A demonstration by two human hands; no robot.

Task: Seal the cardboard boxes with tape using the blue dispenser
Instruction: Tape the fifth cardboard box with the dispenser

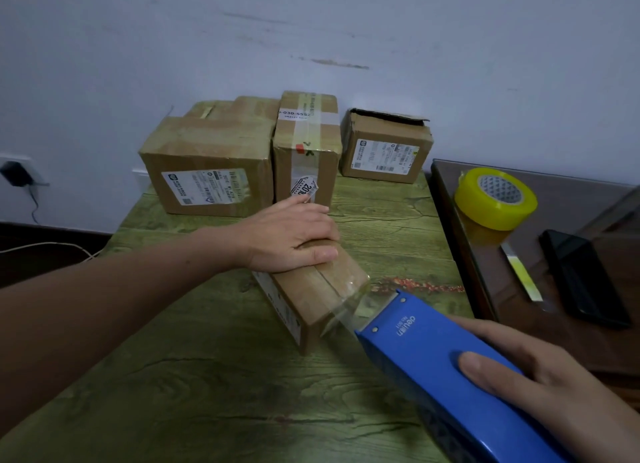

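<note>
A small cardboard box (322, 292) lies in the middle of the green wood-patterned table (207, 376). My left hand (291, 235) presses flat on the box's far end, thumb along its top. My right hand (540, 372) grips the blue tape dispenser (426, 351) at the lower right. A strip of clear tape (349, 306) runs from the dispenser's mouth onto the box's near end.
Three more cardboard boxes stand at the table's back: a large one (207, 164), a tall taped one (306, 143) and a small one with a loose flap (384, 147). On the dark side table at right sit a yellow tape roll (495, 199), a knife (521, 272) and a black phone (581, 275).
</note>
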